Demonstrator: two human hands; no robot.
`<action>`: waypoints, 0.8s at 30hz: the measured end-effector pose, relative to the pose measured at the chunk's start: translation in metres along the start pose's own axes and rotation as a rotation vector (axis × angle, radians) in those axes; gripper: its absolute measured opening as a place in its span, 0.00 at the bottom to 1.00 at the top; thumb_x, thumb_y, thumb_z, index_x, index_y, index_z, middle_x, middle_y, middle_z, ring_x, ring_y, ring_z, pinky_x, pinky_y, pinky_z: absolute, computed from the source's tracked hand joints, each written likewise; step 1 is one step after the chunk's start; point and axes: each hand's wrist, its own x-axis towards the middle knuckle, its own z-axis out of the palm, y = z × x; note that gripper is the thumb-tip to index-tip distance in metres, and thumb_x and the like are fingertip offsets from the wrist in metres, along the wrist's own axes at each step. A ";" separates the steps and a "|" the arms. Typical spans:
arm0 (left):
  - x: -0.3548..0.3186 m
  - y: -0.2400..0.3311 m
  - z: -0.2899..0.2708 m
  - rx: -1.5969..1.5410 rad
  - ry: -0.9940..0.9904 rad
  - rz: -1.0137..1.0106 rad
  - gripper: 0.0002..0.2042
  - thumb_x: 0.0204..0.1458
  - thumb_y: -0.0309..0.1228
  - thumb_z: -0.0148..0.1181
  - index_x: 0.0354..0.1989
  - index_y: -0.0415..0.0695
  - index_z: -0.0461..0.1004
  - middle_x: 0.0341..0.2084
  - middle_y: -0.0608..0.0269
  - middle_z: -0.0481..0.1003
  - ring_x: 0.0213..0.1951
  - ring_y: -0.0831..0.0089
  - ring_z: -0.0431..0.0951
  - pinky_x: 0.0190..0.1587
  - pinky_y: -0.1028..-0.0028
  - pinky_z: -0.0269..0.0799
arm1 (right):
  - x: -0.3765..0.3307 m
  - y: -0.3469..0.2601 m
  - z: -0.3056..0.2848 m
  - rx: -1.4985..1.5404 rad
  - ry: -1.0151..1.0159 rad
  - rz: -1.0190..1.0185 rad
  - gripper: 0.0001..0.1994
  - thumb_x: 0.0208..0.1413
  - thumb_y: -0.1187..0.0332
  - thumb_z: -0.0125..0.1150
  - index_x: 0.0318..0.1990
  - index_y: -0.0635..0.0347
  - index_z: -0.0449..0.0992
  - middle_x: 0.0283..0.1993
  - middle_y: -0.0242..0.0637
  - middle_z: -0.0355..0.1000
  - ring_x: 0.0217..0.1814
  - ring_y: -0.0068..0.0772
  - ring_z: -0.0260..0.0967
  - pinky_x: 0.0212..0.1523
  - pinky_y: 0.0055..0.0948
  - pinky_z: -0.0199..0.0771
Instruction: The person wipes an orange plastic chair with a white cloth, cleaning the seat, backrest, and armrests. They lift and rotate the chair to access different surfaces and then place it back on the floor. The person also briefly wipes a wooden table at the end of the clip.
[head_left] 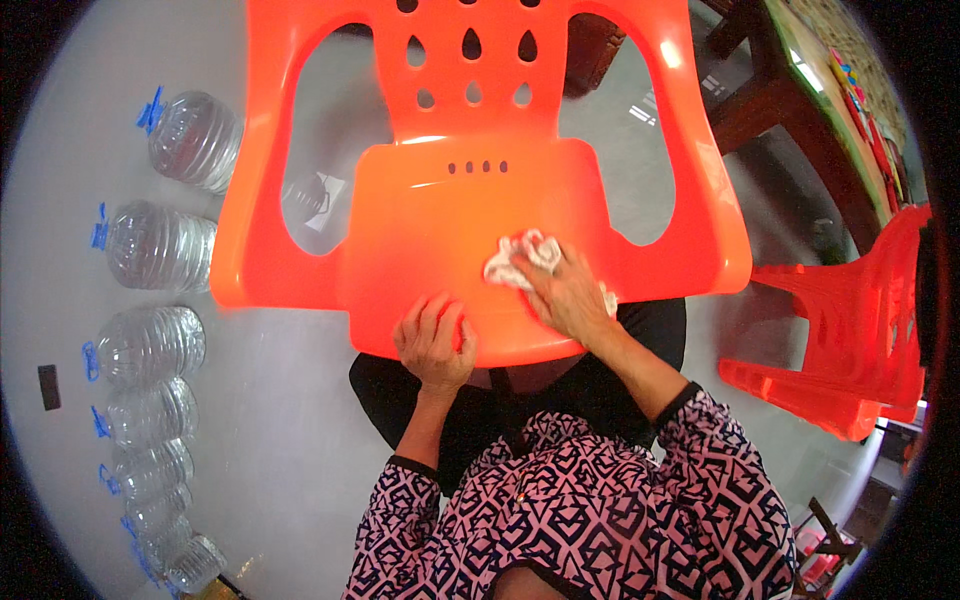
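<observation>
Wiping of this kind probably goes best with slow, overlapping strokes, worked from the back of the seat (430, 240) toward its front edge, so that loosened dust ends up on the near side. The right hand (572, 298) grips a crumpled white cloth (523, 262), pressing it onto the right half of the seat, near the middle of the frame; a scrap of the cloth also shows beside the wrist. Folding that bunch into a flat pad would likely cover more surface and press more evenly. The left hand (436, 345) holds nothing: its fingers lie loosely bent and a little apart over the front edge, left of the middle, a good place to steady the chair (265, 180) against each push. The row of four small slots at the back of the seat and the drop-shaped holes in the backrest (445, 122) may call for a fingertip wrapped in cloth, since grime could collect along their rims.

The chair fills the upper middle of the frame, its front edge reaching over the person's dark-clothed lap. It is glossy plastic, bright orange on the seat and redder along the arms, with rounded corners and large openings between seat and armrests. Pale glints lie along the rear of the seat and on the upper right arm. Whether any dirt remains is too fine to tell.
</observation>
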 end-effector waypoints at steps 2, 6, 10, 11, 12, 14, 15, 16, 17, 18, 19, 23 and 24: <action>0.001 0.001 0.000 0.006 0.006 0.004 0.10 0.40 0.31 0.61 0.34 0.49 0.77 0.41 0.68 0.75 0.47 0.63 0.71 0.50 0.62 0.62 | 0.023 0.006 0.012 -0.026 -0.016 0.060 0.24 0.45 0.68 0.62 0.54 0.56 0.72 0.57 0.46 0.66 0.59 0.50 0.59 0.55 0.45 0.63; 0.001 -0.001 -0.002 0.001 -0.031 0.001 0.11 0.39 0.30 0.62 0.34 0.48 0.77 0.44 0.63 0.73 0.50 0.60 0.69 0.51 0.61 0.62 | 0.064 0.020 0.040 0.024 0.035 0.066 0.22 0.47 0.70 0.60 0.54 0.56 0.72 0.58 0.44 0.66 0.59 0.53 0.60 0.58 0.45 0.61; -0.009 -0.005 -0.010 -0.031 0.172 -0.150 0.21 0.44 0.29 0.62 0.49 0.42 0.68 0.54 0.52 0.64 0.56 0.53 0.61 0.58 0.57 0.56 | 0.062 0.024 0.037 0.180 -0.119 -0.039 0.23 0.47 0.68 0.60 0.54 0.42 0.73 0.59 0.44 0.65 0.61 0.49 0.60 0.55 0.48 0.64; -0.015 -0.011 -0.014 -0.045 0.275 -0.213 0.24 0.45 0.29 0.62 0.52 0.41 0.65 0.55 0.51 0.62 0.57 0.51 0.59 0.59 0.57 0.54 | 0.056 0.019 0.026 0.232 -0.210 -0.091 0.21 0.48 0.69 0.59 0.53 0.44 0.74 0.59 0.42 0.66 0.59 0.51 0.61 0.57 0.48 0.63; -0.020 -0.018 -0.018 -0.072 0.380 -0.268 0.27 0.46 0.29 0.62 0.55 0.39 0.62 0.57 0.49 0.59 0.59 0.50 0.57 0.60 0.56 0.53 | 0.046 0.013 0.012 0.271 -0.301 -0.135 0.20 0.49 0.70 0.58 0.53 0.45 0.74 0.59 0.40 0.67 0.58 0.52 0.63 0.58 0.48 0.63; -0.020 -0.040 -0.028 -0.215 0.468 -0.531 0.28 0.53 0.32 0.57 0.60 0.36 0.55 0.58 0.52 0.58 0.60 0.58 0.55 0.61 0.60 0.51 | 0.026 0.010 0.007 0.455 -0.328 -0.267 0.22 0.47 0.68 0.60 0.52 0.36 0.75 0.58 0.40 0.68 0.60 0.51 0.62 0.60 0.45 0.62; -0.018 -0.051 -0.033 -0.414 0.507 -0.721 0.27 0.55 0.33 0.55 0.60 0.36 0.55 0.58 0.53 0.58 0.60 0.60 0.56 0.62 0.61 0.51 | 0.020 -0.001 0.008 0.458 -0.326 -0.314 0.21 0.46 0.68 0.61 0.51 0.36 0.76 0.59 0.39 0.67 0.60 0.50 0.61 0.60 0.45 0.61; -0.015 -0.061 -0.037 -0.619 0.544 -0.904 0.26 0.56 0.34 0.53 0.60 0.36 0.55 0.59 0.54 0.58 0.60 0.62 0.56 0.62 0.62 0.51 | 0.015 -0.012 0.008 0.461 -0.323 -0.360 0.20 0.46 0.67 0.62 0.50 0.37 0.77 0.59 0.38 0.67 0.61 0.50 0.61 0.61 0.45 0.61; -0.005 -0.063 -0.045 -0.827 0.497 -0.993 0.26 0.61 0.39 0.46 0.63 0.36 0.54 0.61 0.55 0.58 0.61 0.66 0.56 0.64 0.65 0.49 | 0.012 -0.020 0.009 0.462 -0.320 -0.402 0.19 0.45 0.66 0.63 0.49 0.37 0.77 0.60 0.37 0.67 0.61 0.49 0.61 0.61 0.45 0.61; -0.003 -0.067 -0.041 -0.913 0.485 -0.992 0.27 0.61 0.39 0.46 0.64 0.36 0.53 0.61 0.54 0.57 0.62 0.65 0.55 0.64 0.66 0.48 | 0.013 -0.031 0.012 0.452 -0.318 -0.422 0.19 0.45 0.66 0.64 0.48 0.37 0.78 0.60 0.36 0.66 0.61 0.49 0.60 0.61 0.46 0.60; -0.004 -0.068 -0.033 -1.000 0.472 -0.987 0.27 0.62 0.39 0.46 0.64 0.37 0.52 0.62 0.54 0.56 0.63 0.65 0.54 0.65 0.66 0.47 | 0.017 -0.047 0.016 0.441 -0.315 -0.442 0.19 0.44 0.65 0.64 0.47 0.37 0.78 0.60 0.36 0.66 0.62 0.48 0.59 0.62 0.46 0.59; -0.002 -0.066 -0.029 -1.093 0.418 -1.031 0.28 0.62 0.40 0.46 0.65 0.38 0.51 0.63 0.55 0.55 0.64 0.66 0.54 0.66 0.68 0.47 | 0.046 -0.098 0.046 0.386 -0.214 -0.427 0.18 0.44 0.64 0.65 0.47 0.37 0.77 0.57 0.38 0.67 0.59 0.48 0.59 0.55 0.45 0.61; -0.003 -0.066 -0.029 -1.103 0.396 -1.043 0.27 0.62 0.40 0.46 0.65 0.38 0.51 0.63 0.56 0.55 0.64 0.66 0.54 0.66 0.68 0.48 | 0.056 -0.107 0.054 0.365 -0.195 -0.404 0.18 0.44 0.64 0.64 0.47 0.38 0.77 0.56 0.38 0.67 0.58 0.48 0.60 0.53 0.45 0.61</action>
